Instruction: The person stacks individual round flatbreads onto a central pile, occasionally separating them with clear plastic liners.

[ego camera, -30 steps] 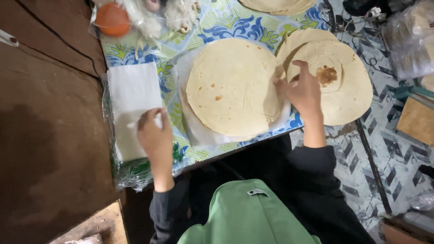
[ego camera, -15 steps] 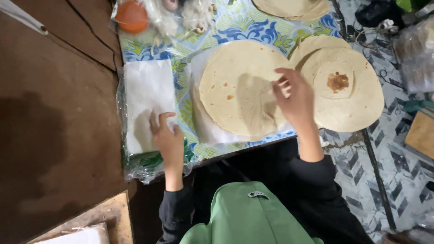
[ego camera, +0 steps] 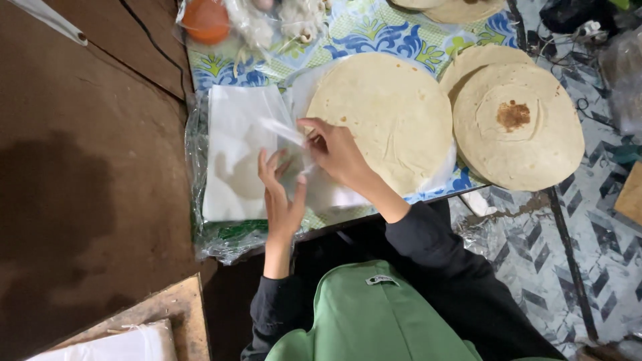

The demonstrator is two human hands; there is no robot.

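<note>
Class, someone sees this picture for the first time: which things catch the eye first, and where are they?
A large round flatbread lies at the middle of the patterned tablecloth, with a stack of flatbreads to its right. Left of centre, the left hand and right hand meet over a pile of thin white sheets.

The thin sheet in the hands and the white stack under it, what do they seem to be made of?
The thin sheet, pinched by the right hand with the left hand beside it, looks like clear plastic film: glossy and see-through. The white stack looks like matte paper or more film, flat with straight edges; which of the two cannot be told.
</note>
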